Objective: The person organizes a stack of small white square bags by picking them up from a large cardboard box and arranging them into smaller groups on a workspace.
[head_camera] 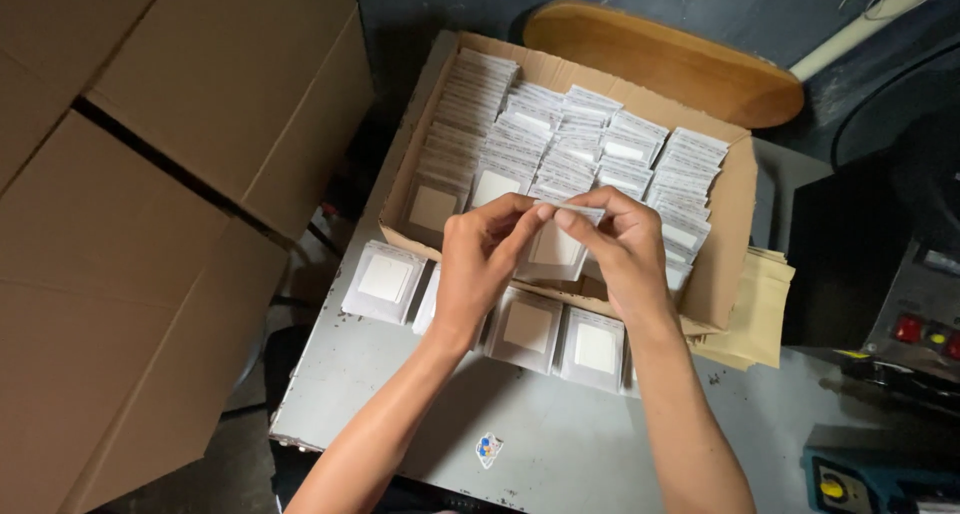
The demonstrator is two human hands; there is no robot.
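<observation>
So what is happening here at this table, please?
A person is holding one small clear packet with both hands, the left hand and the right hand pinching its top edge just above an open cardboard box. The box is packed with rows of the same packets. More packets lie in a row on the grey table in front of the box. Big cardboard cartons stand to the left.

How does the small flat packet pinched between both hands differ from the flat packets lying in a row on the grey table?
The small flat packet is held above the open cardboard box by the left hand and right hand; the row of packets rests flat on the grey table, untouched. The held one is partly hidden by fingers; the row shows full faces. Both are translucent with pale square inserts.
</observation>
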